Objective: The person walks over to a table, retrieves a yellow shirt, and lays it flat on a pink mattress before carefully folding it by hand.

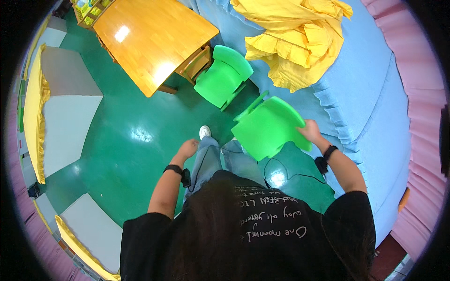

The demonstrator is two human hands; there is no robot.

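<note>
A green plastic child's chair (269,126) is tilted in front of me to the right. My right hand (310,132) is closed round the edge of its back. Down by my leg hangs my left hand (188,148), with its fingers curled in and nothing seen in them. Just beyond the held chair is a second green chair (223,77), beside the wooden table. Dark bands with small boxes circle both my wrists.
A shiny wooden table (154,37) stands far left, a wooden chair (197,63) at its edge. Blue cloth (361,93) covers a large surface on the right, with a crumpled yellow ruffled cloth (300,42) on it. White panels with yellow trim line the left. A thin black cable (300,175) hangs near my legs.
</note>
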